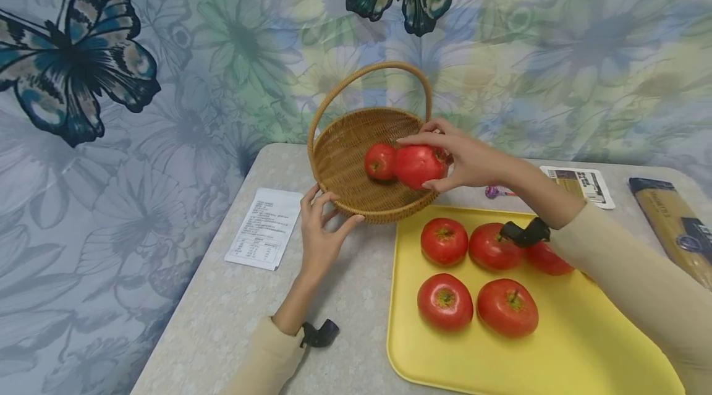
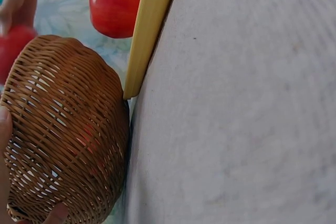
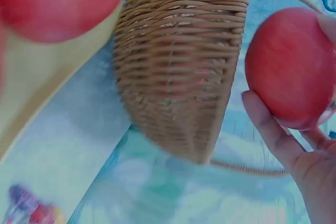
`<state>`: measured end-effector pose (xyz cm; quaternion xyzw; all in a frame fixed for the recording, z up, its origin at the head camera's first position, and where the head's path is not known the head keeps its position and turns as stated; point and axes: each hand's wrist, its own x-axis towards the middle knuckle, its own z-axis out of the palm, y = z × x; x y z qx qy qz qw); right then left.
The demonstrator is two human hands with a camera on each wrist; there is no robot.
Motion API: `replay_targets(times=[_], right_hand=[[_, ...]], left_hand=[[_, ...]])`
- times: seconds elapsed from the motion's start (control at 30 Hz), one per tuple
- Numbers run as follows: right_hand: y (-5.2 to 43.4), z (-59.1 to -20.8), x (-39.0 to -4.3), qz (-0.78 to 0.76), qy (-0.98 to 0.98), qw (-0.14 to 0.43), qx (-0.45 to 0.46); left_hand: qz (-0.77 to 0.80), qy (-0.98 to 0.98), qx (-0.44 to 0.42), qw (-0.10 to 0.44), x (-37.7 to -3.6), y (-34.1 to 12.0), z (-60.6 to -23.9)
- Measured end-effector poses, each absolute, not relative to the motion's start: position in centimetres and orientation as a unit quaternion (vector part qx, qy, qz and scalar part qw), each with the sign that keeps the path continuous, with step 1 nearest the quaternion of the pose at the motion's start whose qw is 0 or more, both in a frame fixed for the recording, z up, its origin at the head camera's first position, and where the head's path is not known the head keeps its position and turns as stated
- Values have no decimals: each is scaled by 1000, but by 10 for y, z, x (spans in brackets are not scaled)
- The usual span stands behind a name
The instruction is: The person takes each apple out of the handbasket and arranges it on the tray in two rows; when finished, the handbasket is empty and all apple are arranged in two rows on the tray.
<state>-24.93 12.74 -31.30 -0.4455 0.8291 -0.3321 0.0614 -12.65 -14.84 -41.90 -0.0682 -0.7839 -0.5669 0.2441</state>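
Observation:
A wicker basket (image 1: 356, 191) with a tall arched handle stands on the table, its mouth tilted toward the head camera. My left hand (image 1: 322, 234) holds its front left rim, with the thumb along the near side. One red apple (image 1: 381, 162) lies inside the basket. Over the basket's right side, my right hand (image 1: 456, 154) grips a second red apple (image 1: 418, 166), fingers above and thumb below. In the right wrist view this held apple (image 3: 291, 69) is just beyond the rim. Several red apples (image 1: 445, 301) sit on a yellow tray (image 1: 578, 333) at the front right.
A printed white sheet (image 1: 266, 228) lies left of the basket. Behind the tray are a small purple-wrapped item (image 1: 494, 191) and a printed packet (image 1: 592, 188). A long spaghetti pack (image 1: 670, 222) lies far right. Patterned butterfly fabric (image 1: 222, 73) hangs behind the table.

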Motion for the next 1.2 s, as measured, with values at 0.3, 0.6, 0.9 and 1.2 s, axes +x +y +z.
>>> replay_targets(times=[0.3,0.6,0.9,1.2], right_hand=[[199,-324,-215,-375,847,61,-372],[255,-342,-164,-364,877,17,-312],[289,-380,-122,-400,862,-73,-303],[308,-407,-76,-392,882,-77,-251]], left_hand=[[-573,-780,-71,240,-126,-148,-420],[-566,-785,-70,242,-127,-148,-423],[-566,-784,-68,244,-129,-148,-423],[-566,-785,-67,242,-131,-147,-424]])
